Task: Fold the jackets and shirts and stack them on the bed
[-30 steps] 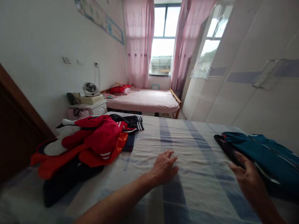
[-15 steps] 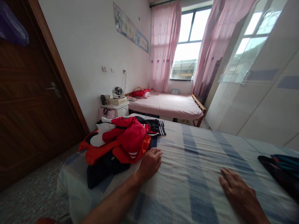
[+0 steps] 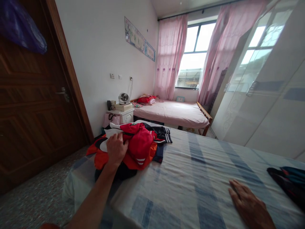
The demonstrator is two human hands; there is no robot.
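Note:
My left hand (image 3: 116,148) is on the heap of clothes at the bed's left end, its fingers curled into the cloth and the fingertips partly hidden. Under it lies a red and white jacket (image 3: 140,141) with white stripes. Orange cloth (image 3: 101,160) and a black garment (image 3: 128,171) show beneath, and dark sleeves with white-striped cuffs (image 3: 168,135) stick out to the right. On the striped bedsheet (image 3: 176,178), my right hand (image 3: 250,202) rests flat with its fingers stretched out, holding nothing.
Dark folded clothes (image 3: 289,179) lie at the right edge of the bed. Beyond stand a second bed with a pink sheet (image 3: 171,113), a white nightstand (image 3: 126,117) with a small fan (image 3: 124,98), and a white wardrobe (image 3: 259,117). A brown door (image 3: 30,121) is at left.
My left hand has moved left from the sheet beside the heap onto the clothes. My right hand stays on the sheet. The view has tilted up slightly.

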